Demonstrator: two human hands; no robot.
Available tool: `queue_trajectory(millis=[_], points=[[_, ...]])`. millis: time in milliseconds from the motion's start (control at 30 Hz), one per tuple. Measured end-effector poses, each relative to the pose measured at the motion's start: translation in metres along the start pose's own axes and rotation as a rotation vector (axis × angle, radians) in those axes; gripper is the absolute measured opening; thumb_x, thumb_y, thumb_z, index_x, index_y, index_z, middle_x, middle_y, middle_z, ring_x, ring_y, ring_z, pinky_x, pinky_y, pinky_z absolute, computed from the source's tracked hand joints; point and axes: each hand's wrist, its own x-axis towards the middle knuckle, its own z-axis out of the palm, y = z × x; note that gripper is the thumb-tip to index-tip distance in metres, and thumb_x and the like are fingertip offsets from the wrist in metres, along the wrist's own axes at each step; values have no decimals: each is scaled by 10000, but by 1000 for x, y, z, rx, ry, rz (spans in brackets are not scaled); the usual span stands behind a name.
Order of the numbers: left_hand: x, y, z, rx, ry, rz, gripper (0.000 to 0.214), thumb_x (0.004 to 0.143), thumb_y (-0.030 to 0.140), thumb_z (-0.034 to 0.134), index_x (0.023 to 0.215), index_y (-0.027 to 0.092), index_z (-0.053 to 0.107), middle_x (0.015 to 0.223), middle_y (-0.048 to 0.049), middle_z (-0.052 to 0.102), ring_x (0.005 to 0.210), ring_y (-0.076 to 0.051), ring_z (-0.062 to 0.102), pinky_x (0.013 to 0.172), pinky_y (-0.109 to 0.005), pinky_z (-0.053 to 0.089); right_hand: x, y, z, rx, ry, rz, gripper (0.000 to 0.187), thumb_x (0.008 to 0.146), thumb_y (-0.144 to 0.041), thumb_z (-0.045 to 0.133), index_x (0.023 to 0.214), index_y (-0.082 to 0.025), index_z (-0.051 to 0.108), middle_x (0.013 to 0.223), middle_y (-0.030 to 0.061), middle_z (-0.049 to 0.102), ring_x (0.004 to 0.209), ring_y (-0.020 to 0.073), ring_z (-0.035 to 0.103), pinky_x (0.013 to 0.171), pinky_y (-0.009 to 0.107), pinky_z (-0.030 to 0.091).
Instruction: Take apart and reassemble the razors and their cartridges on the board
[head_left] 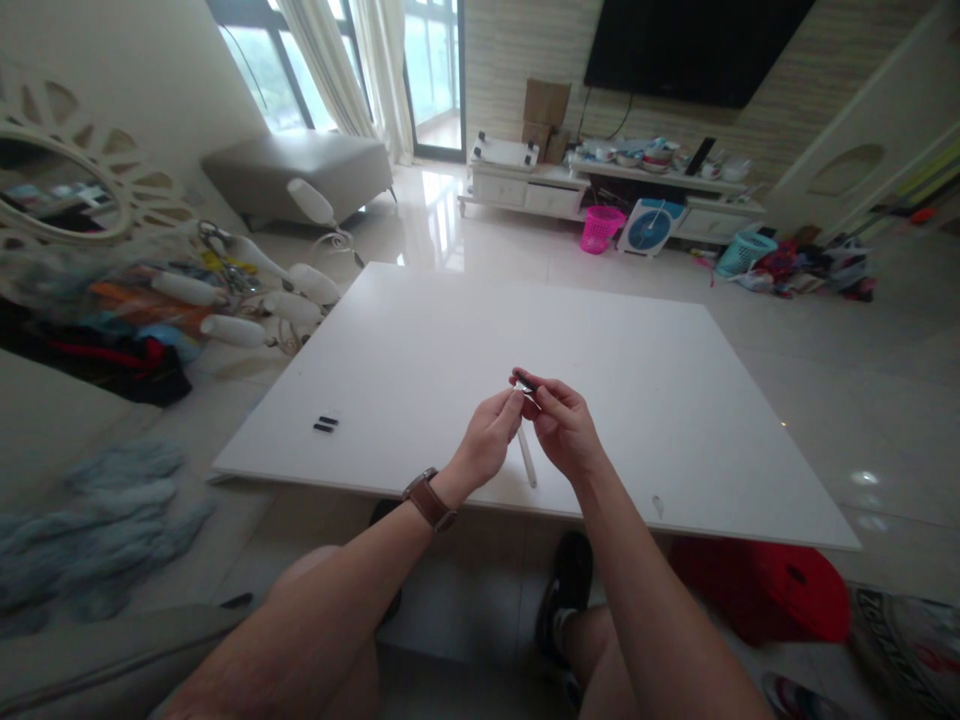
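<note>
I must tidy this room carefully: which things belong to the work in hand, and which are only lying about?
Work in hand:
small dark piece, held
slim pale handle
black strips (probably)

Lying about:
pink basket
turquoise basket
cardboard box

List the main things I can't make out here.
Head view:
Dark piece: partly covered by the left hand and right hand; too small to identify.
White handle: upper end hidden by the hands.
Dark strips: too small to identify.
Television: cut off by the top edge.
</note>
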Motion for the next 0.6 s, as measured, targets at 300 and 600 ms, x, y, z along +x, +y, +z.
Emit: queue_trajectory(millis=[300,600], points=[[0,0,1,19,-12,30,481,964,589,438,691,193,430,526,63,355,498,-91,290,489,-263,237,-1,2,2,21,-8,-16,263,726,-396,842,941,-263,766,1034,30,757,1015,185,671,931,337,520],[0,3,1,53,14,30,499,962,598,430,672,192,440,525,56,358,511,-98,305,504,-270,248,-1,10,6,83,51,-5,302,714,-428,843,948,-267,741,1037,22,749,1020,173,672,947,332,523]])
